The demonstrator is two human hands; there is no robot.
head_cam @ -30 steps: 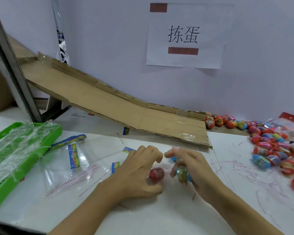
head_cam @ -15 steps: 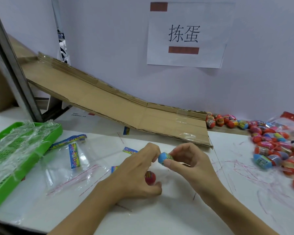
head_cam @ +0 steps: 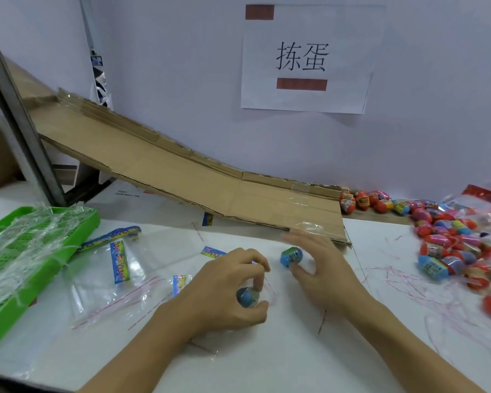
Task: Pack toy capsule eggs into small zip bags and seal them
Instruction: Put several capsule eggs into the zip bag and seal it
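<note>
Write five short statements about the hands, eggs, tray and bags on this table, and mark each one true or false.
1. The left hand grips a blue egg. True.
2. The right hand holds nothing. False: it holds a blue-green egg.
3. The green tray sits at the left. True.
4. The egg pile lies on the cardboard ramp. False: it lies on the table, right of it.
5. Empty zip bags lie beside the tray. True.
</note>
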